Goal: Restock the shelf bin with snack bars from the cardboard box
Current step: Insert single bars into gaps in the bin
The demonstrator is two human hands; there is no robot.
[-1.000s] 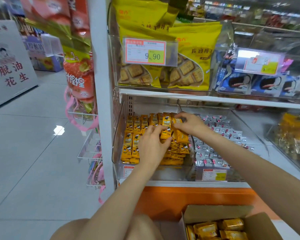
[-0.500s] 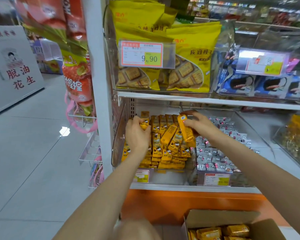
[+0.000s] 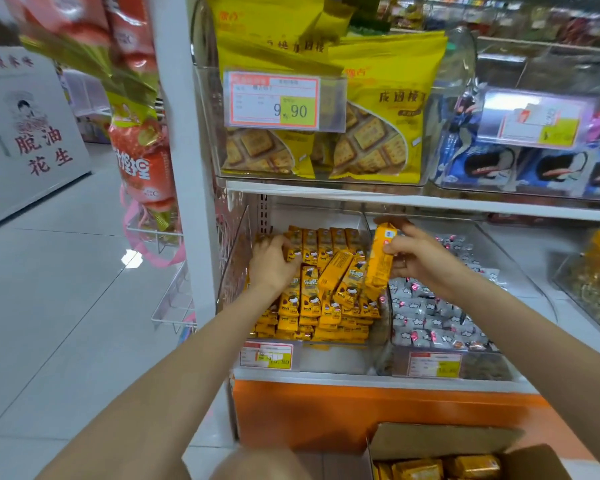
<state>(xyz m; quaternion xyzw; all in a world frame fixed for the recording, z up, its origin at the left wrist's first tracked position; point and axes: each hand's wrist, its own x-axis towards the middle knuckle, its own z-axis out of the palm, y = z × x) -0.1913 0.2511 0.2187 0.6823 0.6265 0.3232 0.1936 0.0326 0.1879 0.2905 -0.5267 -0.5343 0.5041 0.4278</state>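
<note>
Snack bar [image 3: 380,258] raised upright — right hand [image 3: 426,261] gripping.

The single head-worn camera looks forward and down, close on the shelf bin [image 3: 333,358] (cardboard box [image 3: 440,439] at the bottom edge).

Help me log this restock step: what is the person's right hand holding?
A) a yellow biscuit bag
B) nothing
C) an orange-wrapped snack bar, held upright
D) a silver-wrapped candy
C: the right hand pinches an upright orange-wrapped snack bar between thumb and fingers, over the right side of the clear plastic shelf bin of matching bars.
</note>
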